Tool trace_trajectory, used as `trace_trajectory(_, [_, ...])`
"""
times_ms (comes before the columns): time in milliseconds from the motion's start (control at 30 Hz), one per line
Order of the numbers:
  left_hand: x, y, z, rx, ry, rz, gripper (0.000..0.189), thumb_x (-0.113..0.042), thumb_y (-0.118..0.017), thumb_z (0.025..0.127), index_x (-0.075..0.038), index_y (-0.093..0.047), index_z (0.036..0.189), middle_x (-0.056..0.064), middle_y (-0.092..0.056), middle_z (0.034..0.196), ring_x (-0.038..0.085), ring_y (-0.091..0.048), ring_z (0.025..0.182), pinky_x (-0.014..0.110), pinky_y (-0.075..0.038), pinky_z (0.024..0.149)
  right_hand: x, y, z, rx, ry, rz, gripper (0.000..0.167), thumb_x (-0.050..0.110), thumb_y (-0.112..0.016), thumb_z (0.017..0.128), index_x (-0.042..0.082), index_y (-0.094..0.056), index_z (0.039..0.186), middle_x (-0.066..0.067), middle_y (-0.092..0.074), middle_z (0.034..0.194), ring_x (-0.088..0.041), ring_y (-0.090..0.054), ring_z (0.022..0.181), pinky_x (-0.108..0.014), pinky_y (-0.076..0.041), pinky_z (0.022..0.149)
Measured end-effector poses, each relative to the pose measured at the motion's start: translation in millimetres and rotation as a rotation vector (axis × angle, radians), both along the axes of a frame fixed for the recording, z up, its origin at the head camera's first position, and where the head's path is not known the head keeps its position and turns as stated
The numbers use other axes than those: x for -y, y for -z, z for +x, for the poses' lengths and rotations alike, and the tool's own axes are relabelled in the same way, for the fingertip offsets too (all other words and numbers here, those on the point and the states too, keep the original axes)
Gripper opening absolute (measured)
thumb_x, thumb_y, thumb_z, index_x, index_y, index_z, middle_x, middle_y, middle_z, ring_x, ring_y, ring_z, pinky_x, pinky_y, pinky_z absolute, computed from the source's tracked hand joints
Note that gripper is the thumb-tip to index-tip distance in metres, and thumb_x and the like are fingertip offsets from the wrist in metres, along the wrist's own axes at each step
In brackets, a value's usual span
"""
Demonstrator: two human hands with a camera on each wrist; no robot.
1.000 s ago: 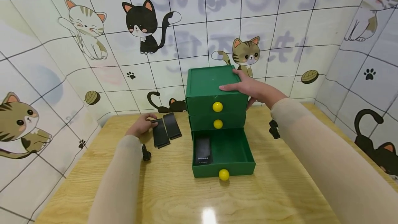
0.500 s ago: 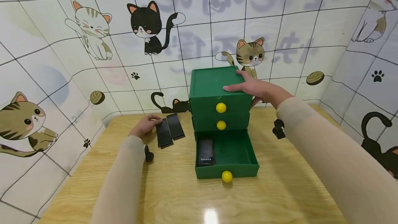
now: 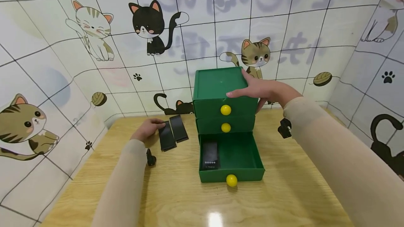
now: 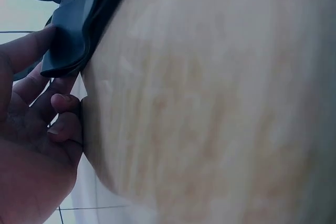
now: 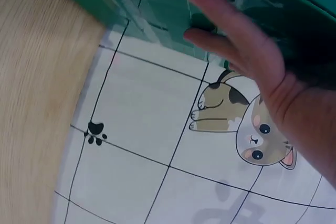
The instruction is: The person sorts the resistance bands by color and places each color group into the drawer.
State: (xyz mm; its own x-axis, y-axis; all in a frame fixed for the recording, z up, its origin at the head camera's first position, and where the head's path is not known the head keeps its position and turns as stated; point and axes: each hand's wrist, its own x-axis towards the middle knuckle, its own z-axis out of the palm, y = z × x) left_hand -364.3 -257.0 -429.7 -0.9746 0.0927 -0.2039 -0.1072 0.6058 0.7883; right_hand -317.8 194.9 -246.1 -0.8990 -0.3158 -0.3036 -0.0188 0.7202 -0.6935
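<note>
My left hand [image 3: 146, 130] pinches the near end of a flat black packet [image 3: 167, 136] on the table. The left wrist view shows the thumb over that packet [image 4: 68, 40] and fingers beneath it. Another flat black packet [image 3: 179, 129] lies beside it. A green cabinet [image 3: 217, 84] with yellow round knobs stands at centre. Its bottom drawer [image 3: 241, 155] is pulled out, with a black packet [image 3: 210, 154] lying along its left side. My right hand [image 3: 263, 88] rests on the cabinet's top right edge, thumb on top and fingers extended along its side [image 5: 247, 40].
The cabinet's upper two drawers, with yellow knobs [image 3: 225, 110], are pushed in. A wooden table [image 3: 176, 192] extends in front and to both sides. Behind it rises a wall [image 3: 202, 34] printed with cats and grid lines.
The head view has shifted slightly, so the scene sits a little further right. Both hands keep nearly the same places; the bottom drawer stays pulled out.
</note>
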Motion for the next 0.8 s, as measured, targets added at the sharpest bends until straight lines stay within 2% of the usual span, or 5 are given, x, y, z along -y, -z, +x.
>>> trace_trajectory(67, [-0.6, -2.2, 0.4, -0.014, 0.002, -0.005, 0.049, -0.029, -0.059, 0.11, -0.001, -0.057, 0.15, 0.024, -0.052, 0.156, 0.039, -0.047, 0.145, 0.055, -0.036, 0.125, -1.1, 0.9, 0.6, -0.016, 0.002, -0.003, 0.133, 0.071, -0.073, 0.089, 0.037, 0.034, 0.162, -0.01, 0.023, 0.178, -0.05, -0.032, 0.157, -0.052, -0.066, 0.081])
trace_trajectory(167, [0.5, -6.2, 1.5, -0.036, 0.005, 0.007, 0.046, -0.028, -0.063, 0.108, -0.001, -0.06, 0.145, 0.018, -0.062, 0.138, 0.031, -0.057, 0.117, 0.048, -0.048, 0.107, -2.1, 2.5, 1.3, -0.035, 0.012, -0.002, 0.136, 0.073, -0.074, 0.088, 0.036, 0.033, 0.162, -0.009, 0.023, 0.179, -0.05, -0.032, 0.157, -0.05, -0.066, 0.079])
trace_trajectory(233, [2.7, -9.5, 3.1, -0.046, -0.005, 0.029, 0.044, -0.025, -0.066, 0.107, -0.001, -0.062, 0.143, 0.011, -0.065, 0.128, 0.024, -0.055, 0.107, 0.043, -0.048, 0.097, -1.7, 4.1, 1.5, -0.035, 0.018, -0.016, 0.137, 0.073, -0.074, 0.087, 0.036, 0.033, 0.162, -0.009, 0.021, 0.179, -0.05, -0.034, 0.156, -0.05, -0.066, 0.079])
trace_trajectory(433, [5.4, -27.0, 13.6, -0.072, -0.01, 0.093, 0.045, -0.026, -0.069, 0.105, -0.003, -0.063, 0.142, 0.01, -0.067, 0.135, 0.028, -0.057, 0.125, 0.055, -0.046, 0.109, 0.1, 8.7, 2.2, -0.022, 0.02, -0.039, 0.138, 0.073, -0.075, 0.086, 0.036, 0.032, 0.163, -0.008, 0.022, 0.179, -0.049, -0.04, 0.153, -0.05, -0.066, 0.077])
trace_trajectory(800, [-25.3, -92.5, 44.2, -0.284, 0.046, 0.136, 0.032, -0.022, -0.076, 0.1, -0.006, -0.07, 0.127, -0.007, -0.071, 0.11, 0.018, -0.061, 0.108, 0.044, -0.045, 0.107, -2.7, 8.0, 1.7, -0.041, 0.013, -0.04, 0.135, 0.073, -0.073, 0.088, 0.034, 0.033, 0.163, -0.01, 0.018, 0.18, -0.048, -0.047, 0.148, -0.052, -0.066, 0.079])
